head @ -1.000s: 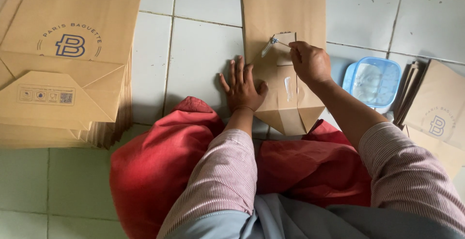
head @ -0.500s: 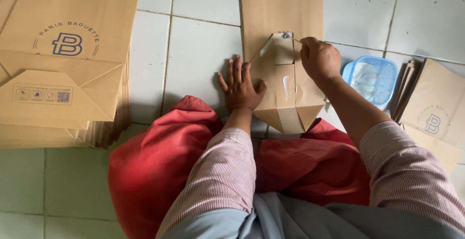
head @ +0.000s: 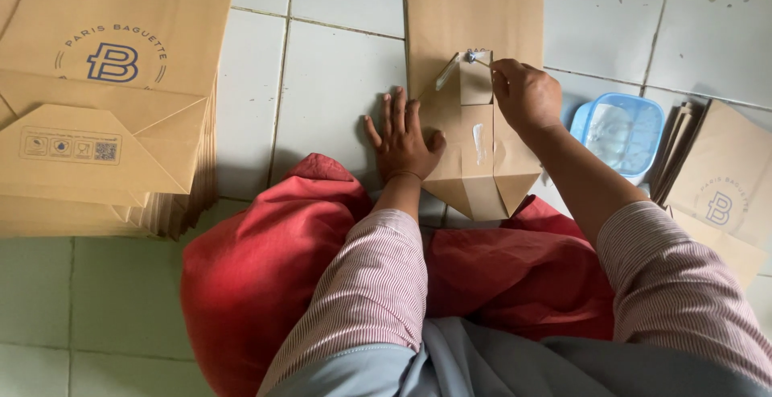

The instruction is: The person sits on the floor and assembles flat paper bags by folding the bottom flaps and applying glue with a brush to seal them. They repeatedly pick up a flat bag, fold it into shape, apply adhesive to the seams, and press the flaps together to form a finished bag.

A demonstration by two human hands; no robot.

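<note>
Holding whitish paste, blue tub (head: 620,130) sits beside right hand (head: 527,95).

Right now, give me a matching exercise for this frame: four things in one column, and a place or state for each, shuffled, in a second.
Things:
1. left hand
2. right hand
3. blue tub
4. stack of bags

Places or states:
A. piled at the far left of the tiled floor
B. pressed flat on the paper bag
C. holds a thin stick over the bag's fold
D. on the floor to the right of the paper bag

Pairs: 1-B, 2-C, 3-D, 4-A
</note>
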